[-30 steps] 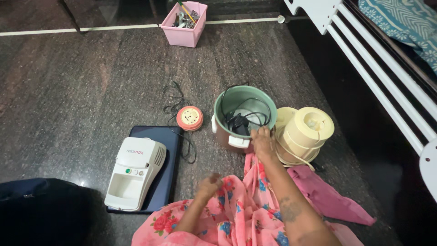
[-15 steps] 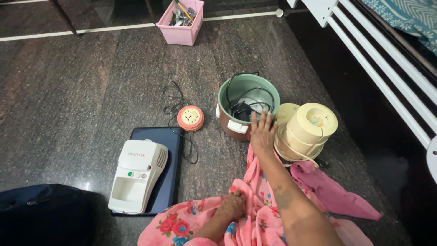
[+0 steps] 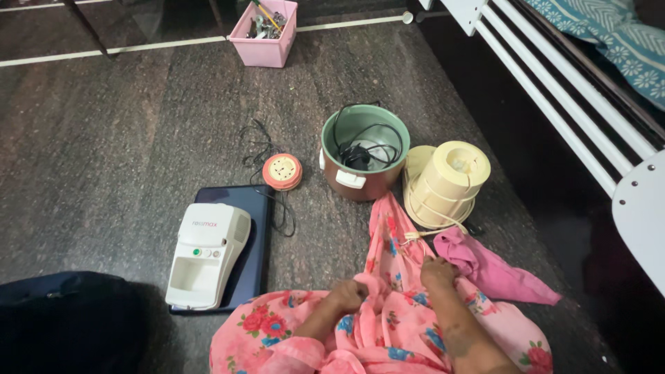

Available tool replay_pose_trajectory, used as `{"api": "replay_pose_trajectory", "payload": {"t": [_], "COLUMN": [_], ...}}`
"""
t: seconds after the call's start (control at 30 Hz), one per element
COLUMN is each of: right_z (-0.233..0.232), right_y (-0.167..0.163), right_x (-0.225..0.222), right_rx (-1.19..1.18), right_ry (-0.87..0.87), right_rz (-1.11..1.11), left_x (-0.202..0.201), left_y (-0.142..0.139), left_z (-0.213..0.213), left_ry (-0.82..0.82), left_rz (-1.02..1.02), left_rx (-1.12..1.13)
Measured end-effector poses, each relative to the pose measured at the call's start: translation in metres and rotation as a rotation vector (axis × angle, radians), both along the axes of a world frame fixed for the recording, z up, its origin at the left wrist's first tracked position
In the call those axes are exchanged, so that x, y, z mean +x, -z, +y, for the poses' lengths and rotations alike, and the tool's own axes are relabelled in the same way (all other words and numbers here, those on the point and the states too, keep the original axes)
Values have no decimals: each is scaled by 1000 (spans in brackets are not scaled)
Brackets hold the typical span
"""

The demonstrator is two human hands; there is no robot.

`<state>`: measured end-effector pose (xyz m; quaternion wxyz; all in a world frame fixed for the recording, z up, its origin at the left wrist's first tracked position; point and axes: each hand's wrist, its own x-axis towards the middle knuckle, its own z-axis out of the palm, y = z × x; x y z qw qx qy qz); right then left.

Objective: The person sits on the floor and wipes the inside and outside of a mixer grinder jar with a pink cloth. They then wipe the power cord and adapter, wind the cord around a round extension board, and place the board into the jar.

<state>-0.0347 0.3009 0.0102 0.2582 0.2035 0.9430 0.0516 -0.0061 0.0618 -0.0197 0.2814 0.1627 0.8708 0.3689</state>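
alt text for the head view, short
Both hands, left hand and right hand, grip pink floral cloth on a dark floor. Ahead: a cooker pot holding a black cord, a cream container, a white machine.

Both the left hand (image 3: pixel 346 296) and the right hand (image 3: pixel 439 271) clutch pink floral fabric (image 3: pixel 388 242) on the dark stone floor (image 3: pixel 138 118), near a brown round cooker pot (image 3: pixel 365 161) holding black cords.

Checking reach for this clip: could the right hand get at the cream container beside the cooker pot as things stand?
Probably yes. The right hand grips pink floral cloth just below the cream container; only bare floor and a thin cord lie between, but it must let go first.
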Motion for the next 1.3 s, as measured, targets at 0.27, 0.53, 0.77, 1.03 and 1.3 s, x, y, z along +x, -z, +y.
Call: {"api": "replay_pose_trajectory", "payload": {"t": [0.27, 0.53, 0.77, 1.03, 1.3], "right_z": [4, 35, 59, -26, -79], "right_y": [-21, 10, 16, 5, 20], "right_x": [12, 4, -4, 12, 37], "right_rx": [-233, -356, -153, -273, -771], "right_ry": [57, -3, 165, -598, -533], "right_rz": [271, 434, 306, 1204, -418], "left_x": [22, 33, 39, 49, 95], "left_y": [-20, 17, 3, -4, 24], "left_z": [-6, 7, -20, -14, -9], "left_ry": [-268, -268, -468, -135, -38], "left_rz": [-231, -261, -83, -127, -489], "left_rx": [674, 710, 1115, 1088, 847]}}
